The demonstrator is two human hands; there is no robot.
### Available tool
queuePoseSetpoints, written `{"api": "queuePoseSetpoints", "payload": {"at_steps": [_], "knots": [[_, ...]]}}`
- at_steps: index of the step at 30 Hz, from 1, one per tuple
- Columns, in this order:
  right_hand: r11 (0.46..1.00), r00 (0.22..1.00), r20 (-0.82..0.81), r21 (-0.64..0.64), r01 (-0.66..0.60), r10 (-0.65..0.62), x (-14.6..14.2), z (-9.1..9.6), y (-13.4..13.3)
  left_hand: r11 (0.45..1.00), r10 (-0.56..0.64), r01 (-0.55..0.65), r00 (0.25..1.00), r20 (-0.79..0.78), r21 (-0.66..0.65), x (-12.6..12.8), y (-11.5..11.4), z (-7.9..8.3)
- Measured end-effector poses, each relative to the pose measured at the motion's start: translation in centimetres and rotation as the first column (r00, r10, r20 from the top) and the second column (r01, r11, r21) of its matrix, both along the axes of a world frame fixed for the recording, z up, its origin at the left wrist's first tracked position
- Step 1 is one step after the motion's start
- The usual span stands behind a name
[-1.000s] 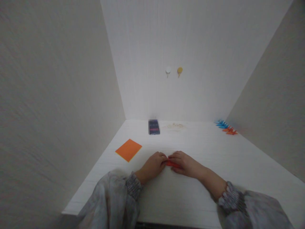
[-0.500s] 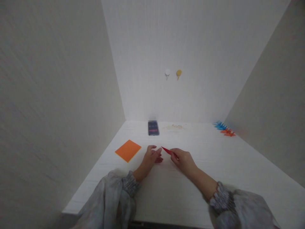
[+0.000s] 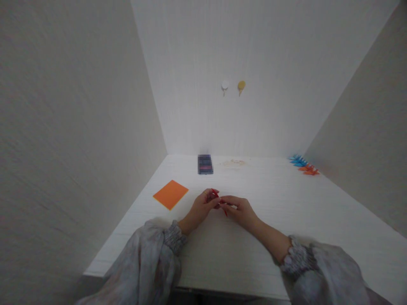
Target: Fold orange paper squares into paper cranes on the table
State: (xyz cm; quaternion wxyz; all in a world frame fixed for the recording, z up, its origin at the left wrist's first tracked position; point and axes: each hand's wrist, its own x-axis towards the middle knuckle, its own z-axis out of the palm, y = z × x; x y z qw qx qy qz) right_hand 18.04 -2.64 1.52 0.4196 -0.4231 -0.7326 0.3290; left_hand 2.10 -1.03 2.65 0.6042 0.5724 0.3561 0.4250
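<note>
Between my two hands is a small folded piece of red paper (image 3: 215, 192), narrow and pointed, with parts of it hidden behind my fingers. My left hand (image 3: 201, 208) pinches it from the left. My right hand (image 3: 240, 209) grips it from the right, thumb and forefinger closed on it, and a red tip sticks out below. To the left of my left hand, a stack of square orange paper (image 3: 171, 195) with a yellow edge lies on the white table (image 3: 229, 258).
A dark, blurred-out phone-like object (image 3: 205, 164) lies near the back wall. Several folded blue paper figures (image 3: 298, 161) and orange paper figures (image 3: 309, 170) line the right rear. A white hook (image 3: 224, 86) and a yellow hook (image 3: 241, 86) are on the wall.
My left hand has closed on the red paper, which only my right hand held before. The paper has turned from pointing left to a steeper slant between both hands. The view has tilted slightly.
</note>
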Motion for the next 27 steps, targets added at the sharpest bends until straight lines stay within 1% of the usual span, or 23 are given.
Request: {"api": "queuePoseSetpoints", "payload": {"at_steps": [7, 12, 18, 21, 27], "knots": [[0.997, 0.998, -0.067, -0.071, -0.020, 0.015, -0.01, 0.36, -0.34, 1.000, -0.014, 0.014, 1.000, -0.020, -0.012, 0.14, -0.26, 0.36], [0.992, 0.994, -0.110, -0.123, -0.020, 0.006, 0.01, 0.24, -0.31, 0.999, -0.042, 0.042, 0.999, -0.021, -0.004, 0.12, -0.10, 0.12], [0.993, 0.992, -0.127, -0.115, -0.027, 0.012, -0.02, 0.04, -0.26, 0.999, -0.031, 0.032, 0.998, -0.059, 0.013, -0.02, 0.08, -0.16], [0.990, 0.992, -0.126, -0.136, -0.025, 0.008, -0.08, 0.19, -0.33, 0.999, -0.040, 0.041, 0.998, -0.055, 0.024, -0.02, 0.16, -0.27], [0.984, 0.989, -0.148, -0.175, -0.036, 0.010, -0.10, 0.36, -0.47, 0.999, -0.040, 0.040, 0.998, -0.043, -0.014, 0.07, 0.18, -0.31]]}}
